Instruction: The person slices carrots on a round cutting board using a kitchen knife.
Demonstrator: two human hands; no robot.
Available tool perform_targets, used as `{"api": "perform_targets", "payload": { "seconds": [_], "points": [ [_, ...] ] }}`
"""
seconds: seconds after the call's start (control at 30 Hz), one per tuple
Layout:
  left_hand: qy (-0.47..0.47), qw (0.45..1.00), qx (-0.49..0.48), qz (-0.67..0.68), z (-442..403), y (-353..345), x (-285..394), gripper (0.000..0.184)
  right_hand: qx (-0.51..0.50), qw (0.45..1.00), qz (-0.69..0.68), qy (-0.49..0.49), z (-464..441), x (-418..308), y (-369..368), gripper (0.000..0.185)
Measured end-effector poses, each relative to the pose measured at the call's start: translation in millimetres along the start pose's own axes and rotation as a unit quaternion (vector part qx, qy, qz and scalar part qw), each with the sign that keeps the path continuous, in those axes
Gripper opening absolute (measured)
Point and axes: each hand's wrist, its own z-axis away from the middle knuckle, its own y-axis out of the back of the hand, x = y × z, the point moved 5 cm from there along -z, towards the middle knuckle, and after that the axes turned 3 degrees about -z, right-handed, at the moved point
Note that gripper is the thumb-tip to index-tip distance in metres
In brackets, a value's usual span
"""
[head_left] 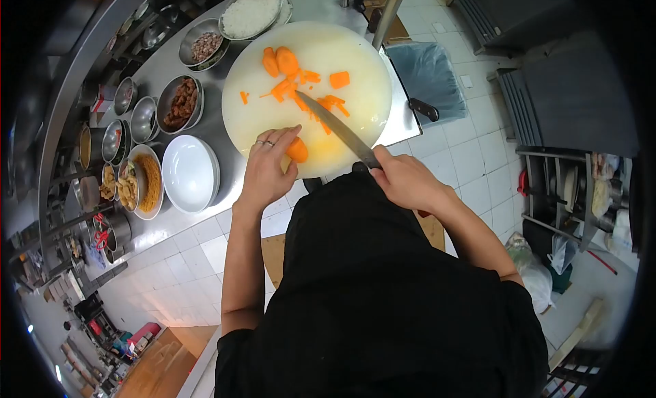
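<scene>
- Gripping knife (342,133): right hand (404,178), blade slanting over board (365,90).
- Left hand (270,164): holding carrot (296,150), on board's near side.
- Carrot strips (281,88): mid-board.
- Bowls (188,174): left of board.
- Bin (432,70), black handle (425,110): right of board.

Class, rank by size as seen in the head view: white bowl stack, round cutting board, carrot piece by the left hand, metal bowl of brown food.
Largest to smallest:
1. Round cutting board
2. White bowl stack
3. Metal bowl of brown food
4. Carrot piece by the left hand
</scene>
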Motion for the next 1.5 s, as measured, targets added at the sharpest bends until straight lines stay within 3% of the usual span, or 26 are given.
{"api": "perform_targets", "payload": {
  "seconds": [0.07,0.13,0.17,0.23,0.37,0.47,0.77,0.87,0.93,1.07,1.17,1.23,1.27,1.3,1.37,1.5],
  "points": [
    [-0.014,0.999,-0.03,0.006,6.3,-10.2,-5.9,0.037,0.011,0.999,0.042,-0.023,11.1,-1.3,0.2,0.032],
    [0.143,0.989,0.025,-0.04,13.3,-15.4,-18.0,0.05,0.119,0.987,0.091,0.058,24.8,-11.6,1.2,0.043],
    [0.143,0.989,0.026,-0.041,16.9,-20.9,-14.6,0.05,0.12,0.987,0.091,0.059,28.5,-14.4,-2.0,0.043],
    [0.251,0.966,0.059,-0.009,26.8,-26.4,-9.5,0.054,0.143,0.972,0.161,0.09,36.0,-25.4,-6.1,0.062],
    [0.238,0.961,0.139,-0.025,32.5,-25.5,6.2,0.037,0.161,0.937,0.282,0.129,50.5,-41.8,-8.6,0.07],
    [0.251,0.961,0.117,0.01,40.0,-30.6,5.1,0.032,0.147,0.92,0.333,0.145,59.9,-49.6,-9.3,0.07],
    [0.236,0.959,0.157,0.012,41.5,-31.3,7.1,0.027,0.102,0.914,0.38,0.102,65.7,-56.4,-10.7,0.072],
    [0.239,0.96,0.148,0.009,41.7,-31.3,6.1,0.027,0.091,0.899,0.42,0.086,65.8,-64.3,-6.0,0.069],
    [0.241,0.96,0.145,0.012,43.4,-31.7,4.4,0.027,0.08,0.893,0.435,0.083,60.4,-67.1,-2.1,0.056],
    [0.25,0.955,0.157,0.032,44.2,-32.6,2.1,0.032,0.106,0.893,0.426,0.097,27.3,-43.7,-12.3,0.057],
    [0.245,0.955,0.163,0.03,43.4,-31.1,2.8,0.036,0.114,0.906,0.396,0.1,-4.9,-12.6,-16.4,0.06],
    [0.262,0.953,0.148,0.033,44.8,-31.9,-1.8,0.037,0.054,0.971,0.196,0.129,-20.6,0.7,-4.7,0.046],
    [0.279,0.951,0.131,0.037,45.4,-32.6,-5.2,0.039,-0.01,0.997,0.048,0.065,-18.0,3.8,6.7,0.039],
    [0.278,0.951,0.133,0.036,43.6,-28.1,-5.6,0.039,-0.008,0.997,0.048,0.066,-13.8,-3.2,16.4,0.039],
    [0.409,0.87,0.115,0.249,48.1,-28.4,-19.0,0.045,-0.075,0.984,-0.158,-0.044,-7.1,-2.0,20.4,0.039],
    [0.401,0.846,0.084,0.341,50.9,-33.0,-39.6,0.04,-0.099,0.974,-0.186,-0.086,7.5,-6.3,13.6,0.039]
  ]
}}
